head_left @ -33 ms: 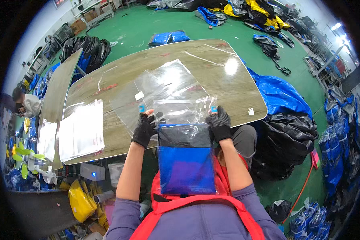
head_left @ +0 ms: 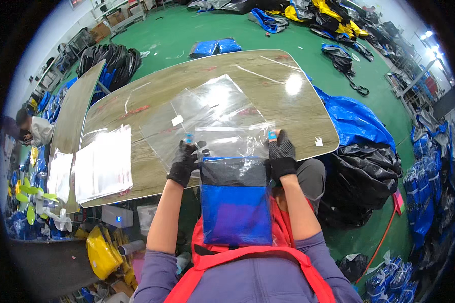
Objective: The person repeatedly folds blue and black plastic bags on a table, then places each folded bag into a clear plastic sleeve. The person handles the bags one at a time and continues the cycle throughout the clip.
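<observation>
A clear plastic bag (head_left: 234, 136) spans the space between my hands, its upper part reaching over the table edge. Inside its lower part is a folded blue and black sheet (head_left: 235, 214), hanging over my red apron (head_left: 283, 222). Black gloves with bare fingertips cover both hands, and something blue is wrapped around each thumb. My left hand (head_left: 184, 162) pinches the bag's left side near its mouth. My right hand (head_left: 281, 155) grips the opposite side. Beyond them, flat clear bags (head_left: 159, 126) lie on the table, with a small white label on one.
The wood-patterned table (head_left: 162, 91) carries a stack of clear bags (head_left: 103, 164) at its left. A blue and black tarp heap (head_left: 359, 171) sits right of it. A small green fan (head_left: 33, 199) stands lower left, and a person (head_left: 35, 129) is at far left.
My left thumb has shifted slightly right and down, closer to the bag's edge. My right hand has moved a touch to the right; the bag is nearly unmoved.
</observation>
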The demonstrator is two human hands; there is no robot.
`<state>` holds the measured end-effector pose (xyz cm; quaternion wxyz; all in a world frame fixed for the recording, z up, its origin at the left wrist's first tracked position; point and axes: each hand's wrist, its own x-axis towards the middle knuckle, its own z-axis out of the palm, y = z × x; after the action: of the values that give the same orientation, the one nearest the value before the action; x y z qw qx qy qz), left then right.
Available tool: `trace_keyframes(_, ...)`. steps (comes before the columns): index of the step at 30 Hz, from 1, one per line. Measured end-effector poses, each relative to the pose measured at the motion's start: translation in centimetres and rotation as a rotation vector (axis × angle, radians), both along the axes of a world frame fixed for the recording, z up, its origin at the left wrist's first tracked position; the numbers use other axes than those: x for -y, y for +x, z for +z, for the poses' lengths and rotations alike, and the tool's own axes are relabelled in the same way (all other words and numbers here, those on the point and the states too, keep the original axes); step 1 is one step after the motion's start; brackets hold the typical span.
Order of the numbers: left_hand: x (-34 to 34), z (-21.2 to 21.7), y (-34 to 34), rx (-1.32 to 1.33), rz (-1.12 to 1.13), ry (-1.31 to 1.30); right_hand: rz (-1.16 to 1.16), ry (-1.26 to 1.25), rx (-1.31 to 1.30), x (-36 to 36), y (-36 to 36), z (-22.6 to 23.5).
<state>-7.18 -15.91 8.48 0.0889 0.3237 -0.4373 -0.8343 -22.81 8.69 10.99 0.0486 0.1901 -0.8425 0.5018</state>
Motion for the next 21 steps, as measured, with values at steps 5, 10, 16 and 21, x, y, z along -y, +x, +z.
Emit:
trace_keyframes(5,1.0,1.2,-1.7,-0.134,-0.043,-0.205,0.248,0.099,-0.575,4.9,-0.4,4.0)
trace_keyframes(10,2.1,2.0,-3.5,-0.246,-0.348,-0.57,0.804,0.482,-0.467,12.0,-0.8,5.7)
trace_keyframes(16,1.4,2.1,-3.7,-0.174,-0.237,-0.875,0.896,0.612,-0.559,15.5,-2.2,2.7)
trace_keyframes(21,1.5,1.1,-3.5,-0.294,-0.214,-0.734,0.701,0.53,-0.492,14.1,-8.8,2.3)
